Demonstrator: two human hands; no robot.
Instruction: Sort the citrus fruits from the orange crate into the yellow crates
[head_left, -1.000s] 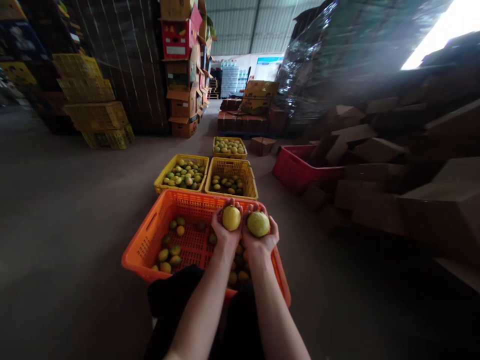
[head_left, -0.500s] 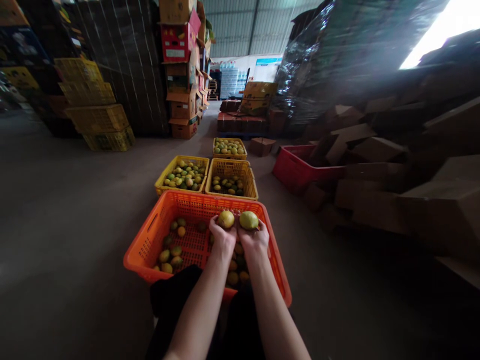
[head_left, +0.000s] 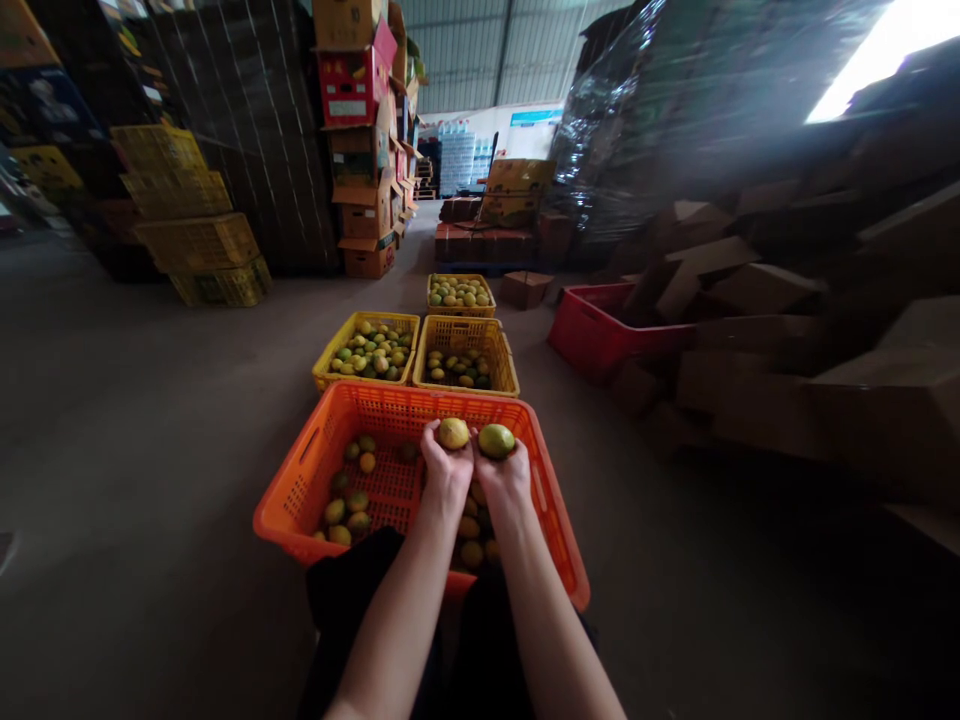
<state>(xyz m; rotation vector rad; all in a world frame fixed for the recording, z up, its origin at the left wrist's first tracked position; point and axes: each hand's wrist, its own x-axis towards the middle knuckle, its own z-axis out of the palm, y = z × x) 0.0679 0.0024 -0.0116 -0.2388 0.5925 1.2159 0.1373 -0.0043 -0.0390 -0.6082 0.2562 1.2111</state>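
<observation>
Where the head view looks down, both of the person's hands are palm up, side by side over the right half of the orange crate. Left hand: fingers curled around a yellow fruit, which rests in the palm, thumb along its outer side. Right hand: likewise cupped, holding a green fruit; fingertips mostly hidden below it. The two fruits sit close together, with a narrow gap between them. Forearms reach forward over dark-clothed knees at the near edge of the crate.

Inside the orange crate: loose fruit along the left side, more under and between the forearms, partly hidden; bare slatted floor visible in between. Just beyond its far rim, two yellow crates stand side by side. Left crate: well filled, mixed green and yellow. Right crate: lower fill, inner walls exposed. Behind these, a smaller-looking far crate, also holding fruit. To the right, a red crate beside a heap of cartons, dimly lit. Farther back, left of centre: a tall box stack.
</observation>
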